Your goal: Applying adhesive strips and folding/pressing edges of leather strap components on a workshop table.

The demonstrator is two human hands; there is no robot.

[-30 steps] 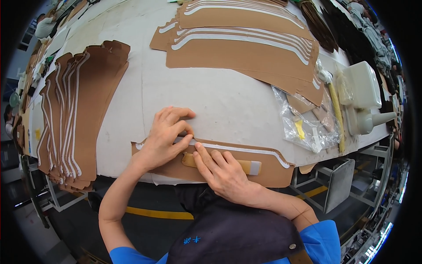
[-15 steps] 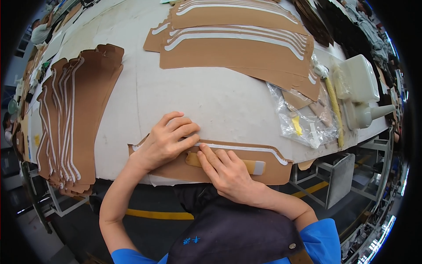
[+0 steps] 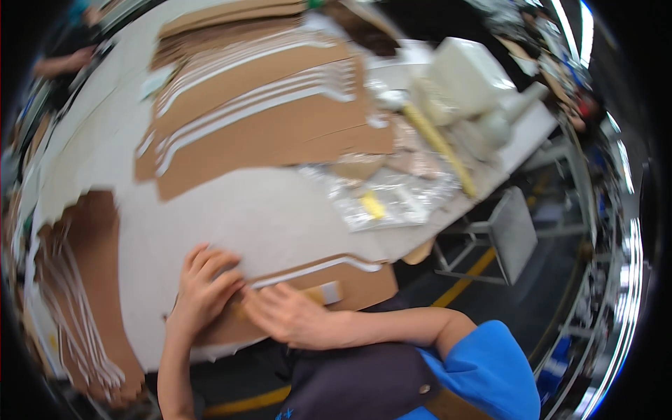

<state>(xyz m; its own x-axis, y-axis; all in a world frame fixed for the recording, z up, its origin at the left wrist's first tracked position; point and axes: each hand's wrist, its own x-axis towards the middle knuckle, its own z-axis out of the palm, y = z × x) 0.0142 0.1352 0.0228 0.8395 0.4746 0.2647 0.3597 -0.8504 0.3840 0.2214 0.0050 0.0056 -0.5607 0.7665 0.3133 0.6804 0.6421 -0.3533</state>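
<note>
A brown sheet piece (image 3: 371, 285) lies along the table's near edge, with a white strip (image 3: 315, 271) following its far edge. My left hand (image 3: 203, 287) is over the piece's left part, fingers bent and drawn in. My right hand (image 3: 290, 316) rests on the middle of the piece, fingers closed together and tips pointing left. The fingertips of both hands meet at the strip's left end; blur hides what is between them. Partly under my right hand is a flat tan bar with a white end (image 3: 330, 292).
Overlapping brown pieces with white strips (image 3: 266, 133) lie across the table (image 3: 210, 217); another stack (image 3: 91, 280) is at left. To the right are a clear plastic bag (image 3: 392, 203), a yellow stick (image 3: 437, 143) and a white container (image 3: 469, 66). A metal-framed stool (image 3: 514, 234) stands beyond the edge.
The whole view has swung, so the table and hands appear further left and tilted. My hands stay together at the strip, and my left fingers are more drawn in.
</note>
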